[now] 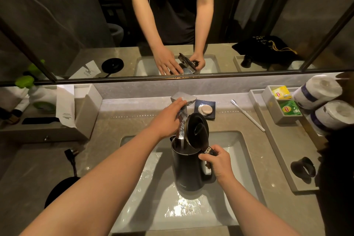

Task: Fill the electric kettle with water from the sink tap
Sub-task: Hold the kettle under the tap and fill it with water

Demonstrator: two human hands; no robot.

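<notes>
A dark electric kettle (186, 170) is held upright over the white sink (241, 159), its lid (197, 130) flipped open. My right hand (216, 163) is shut on the kettle's handle. A stream of water (182, 138) runs from the chrome tap (183, 99) into the kettle's open top. My left hand (170, 117) rests on the tap's lever, fingers curled over it.
The kettle's black base (57, 191) and plug (71, 154) lie on the counter at left. A soap dish (205, 109) and a white toothbrush (248, 115) sit behind the sink. A tray with tea bags (283, 99), paper rolls (318, 92) and a black cup (303, 167) stands at right. A mirror spans the back.
</notes>
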